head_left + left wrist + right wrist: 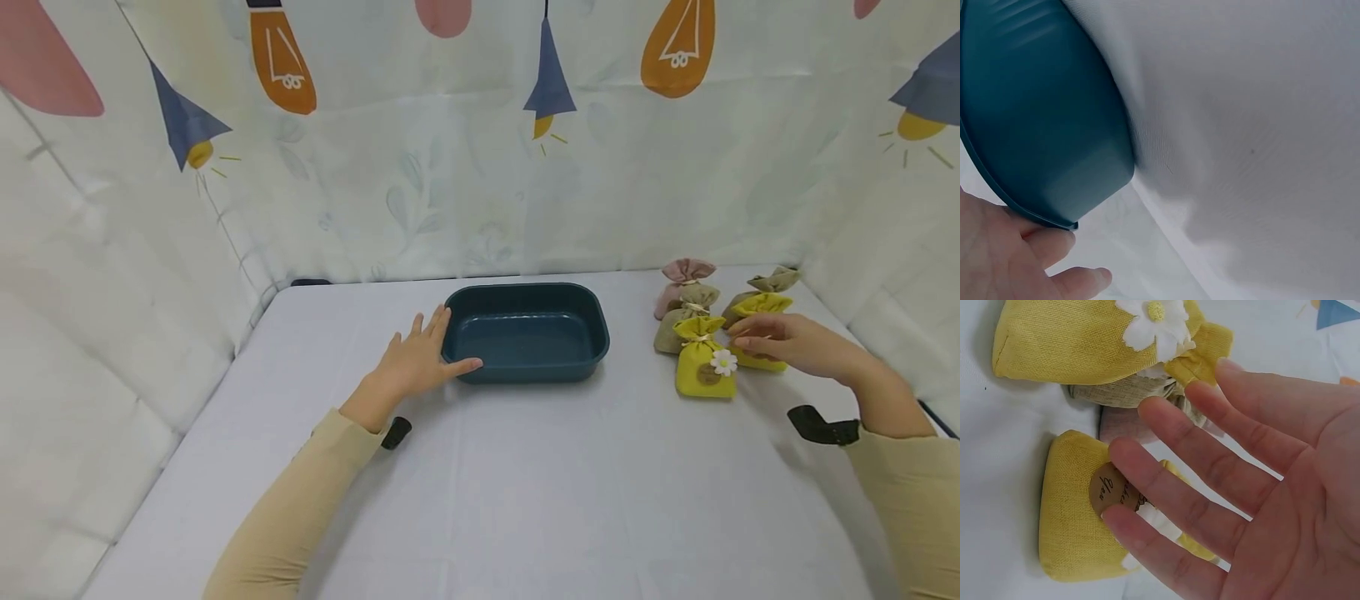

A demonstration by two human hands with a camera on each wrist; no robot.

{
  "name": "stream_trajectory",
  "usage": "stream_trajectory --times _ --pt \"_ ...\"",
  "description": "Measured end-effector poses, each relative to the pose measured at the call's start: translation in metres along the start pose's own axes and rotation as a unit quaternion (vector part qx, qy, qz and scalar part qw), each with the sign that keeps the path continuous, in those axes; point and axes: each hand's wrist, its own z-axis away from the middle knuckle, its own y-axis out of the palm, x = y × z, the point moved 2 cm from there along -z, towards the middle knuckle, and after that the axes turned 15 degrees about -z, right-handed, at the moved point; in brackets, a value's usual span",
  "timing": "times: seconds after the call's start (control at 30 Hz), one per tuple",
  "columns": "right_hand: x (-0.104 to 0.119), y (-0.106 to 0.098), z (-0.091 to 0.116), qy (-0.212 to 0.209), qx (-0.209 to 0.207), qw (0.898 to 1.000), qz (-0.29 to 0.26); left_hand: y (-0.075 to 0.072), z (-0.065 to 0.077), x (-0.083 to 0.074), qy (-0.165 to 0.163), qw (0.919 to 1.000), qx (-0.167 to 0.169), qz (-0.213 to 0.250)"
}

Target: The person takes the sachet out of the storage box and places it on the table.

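Observation:
My left hand [411, 362] is at the left end of a dark teal rectangular tray [532, 373], fingers spread and straight. In the left wrist view, its fingertips [1054, 240] touch the tray's rim. My right hand [798, 343] reaches in beside a group of small tied cloth pouches, with nothing held. Nearest to it is a yellow pouch [765, 364], partly hidden by the fingers. A second yellow pouch [690, 383], with a white flower and a round brown tag, stands just left. The right wrist view shows the fingers extended, overlapping a yellow pouch [1063, 512].
Behind the front yellow pouch stand a beige pouch [669, 336] and a pink pouch [687, 270]. Another beige pouch [777, 279] is at the back right. A white cloth covers the table [540, 483]. A lamp-patterned curtain [465, 167] hangs along the back edge.

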Motion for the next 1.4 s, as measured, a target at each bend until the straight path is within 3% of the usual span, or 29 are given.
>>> stream_trajectory --times 0.3,0.47,0.6,0.73,0.9,1.03,1.17,1.4 --pt "0.007 -0.004 0.001 0.009 -0.019 0.999 0.028 -0.004 -0.004 0.001 0.0 0.9998 0.005 0.017" --pt "0.015 -0.005 -0.004 0.003 -0.063 0.998 -0.006 -0.009 -0.006 0.003 0.001 0.9999 0.006 0.014" --pt "0.031 0.002 -0.014 -0.01 -0.113 0.993 -0.021 -0.015 -0.009 0.007 -0.005 0.9998 -0.018 -0.004" --pt "0.057 0.014 -0.034 -0.048 -0.146 0.988 0.001 -0.028 -0.017 0.014 -0.028 0.9974 -0.063 -0.019" --pt "0.086 0.038 -0.07 -0.056 -0.157 0.982 0.087 -0.041 -0.032 0.023 -0.075 0.9912 -0.1 -0.043" --pt "0.097 0.057 -0.099 -0.046 -0.162 0.975 0.147 -0.043 -0.041 0.029 -0.103 0.9885 -0.102 -0.044" --pt "0.101 0.071 -0.12 -0.034 -0.156 0.973 0.17 -0.041 -0.047 0.033 -0.118 0.9874 -0.098 -0.038" --pt "0.104 0.083 -0.141 -0.007 -0.121 0.971 0.206 -0.03 -0.053 0.039 -0.125 0.9887 -0.073 -0.04"
